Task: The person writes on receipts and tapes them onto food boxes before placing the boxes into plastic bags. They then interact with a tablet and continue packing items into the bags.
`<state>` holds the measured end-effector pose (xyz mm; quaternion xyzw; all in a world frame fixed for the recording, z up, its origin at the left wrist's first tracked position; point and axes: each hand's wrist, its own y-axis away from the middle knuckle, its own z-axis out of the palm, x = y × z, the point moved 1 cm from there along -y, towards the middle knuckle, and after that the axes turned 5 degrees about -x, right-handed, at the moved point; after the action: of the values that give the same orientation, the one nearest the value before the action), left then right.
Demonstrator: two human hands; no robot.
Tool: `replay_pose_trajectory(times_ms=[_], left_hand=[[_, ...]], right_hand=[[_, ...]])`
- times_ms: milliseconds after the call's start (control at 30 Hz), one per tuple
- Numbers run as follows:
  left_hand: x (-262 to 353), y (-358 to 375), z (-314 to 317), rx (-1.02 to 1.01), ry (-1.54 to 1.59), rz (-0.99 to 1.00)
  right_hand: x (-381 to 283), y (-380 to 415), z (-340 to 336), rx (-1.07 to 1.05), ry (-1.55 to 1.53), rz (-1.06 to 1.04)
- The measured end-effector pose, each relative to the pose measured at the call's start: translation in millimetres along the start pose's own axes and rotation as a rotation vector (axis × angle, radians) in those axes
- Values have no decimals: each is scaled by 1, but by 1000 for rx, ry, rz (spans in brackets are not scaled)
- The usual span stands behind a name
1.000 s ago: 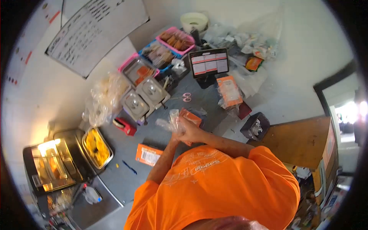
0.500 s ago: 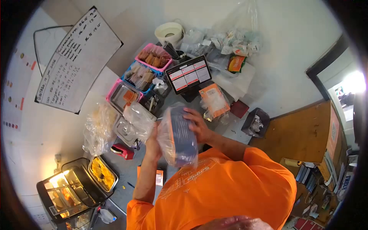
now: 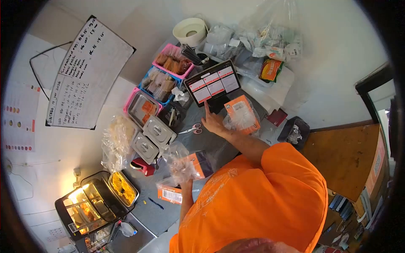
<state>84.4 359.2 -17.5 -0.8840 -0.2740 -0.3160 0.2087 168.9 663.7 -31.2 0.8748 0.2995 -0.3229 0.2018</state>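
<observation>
My right hand (image 3: pixel 214 123) reaches to the tablet (image 3: pixel 212 84), its index finger stretched out at the lower edge of the lit screen; whether it touches cannot be told. It holds nothing. Low at the table's front, my left hand (image 3: pixel 185 185) grips the gathered clear plastic bag (image 3: pixel 179 162), its fingers partly hidden by the film. Inside that bag is an orange and dark blue box (image 3: pixel 203 163), close to my shirt. A second bagged orange box (image 3: pixel 171 195) with a white label lies beside my left wrist.
Another bagged orange box (image 3: pixel 242 111) lies right of the tablet. Scissors (image 3: pixel 192 129), lidded steel pans (image 3: pixel 159 130), a red stapler-like tool (image 3: pixel 142 166) and a pen (image 3: pixel 156 203) are on the table. A lit food warmer (image 3: pixel 84 208) stands left; a dark bin (image 3: pixel 294 131) is right.
My right hand has left the bagged box and moved up to the tablet screen. My left hand has lowered with the bagged box. The scissors and pan lids are now uncovered to view.
</observation>
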Motion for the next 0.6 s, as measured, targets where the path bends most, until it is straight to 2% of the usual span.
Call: replay_pose_trajectory(times_ms=[33, 67, 133, 167, 300, 367, 400, 467, 500, 533, 567, 600], left_hand=[[29, -3, 2, -35, -317, 154], [29, 1, 9, -34, -317, 147], [13, 11, 28, -8, 188, -42], [3, 19, 37, 107, 57, 80], [-46, 30, 65, 104, -140, 111], [-76, 37, 80, 122, 602, -116], [-67, 33, 70, 141, 596, -121], [-16, 15, 41, -203, -499, 162], [-29, 30, 59, -74, -548, 48], [-28, 33, 61, -68, -555, 42], [-27, 34, 61, -158, -384, 25], [-27, 35, 61, -248, -211, 9]], right_hand=[[1, -2, 1, -51, 25, 60], [1, -5, 0, -56, 28, 58], [0, -7, 0, -103, 73, 93], [0, -9, -1, -107, 78, 88], [7, -14, 0, -23, 157, 22], [-1, -9, 2, -14, 182, 6], [-17, -3, -9, 46, 92, -66], [-31, -9, -2, 94, -2, -149], [-34, -21, 15, 69, -74, -312], [-42, -34, 28, 49, -148, -474], [-54, -45, 34, 47, -155, -479], [-70, -56, 40, 112, -77, -572]])
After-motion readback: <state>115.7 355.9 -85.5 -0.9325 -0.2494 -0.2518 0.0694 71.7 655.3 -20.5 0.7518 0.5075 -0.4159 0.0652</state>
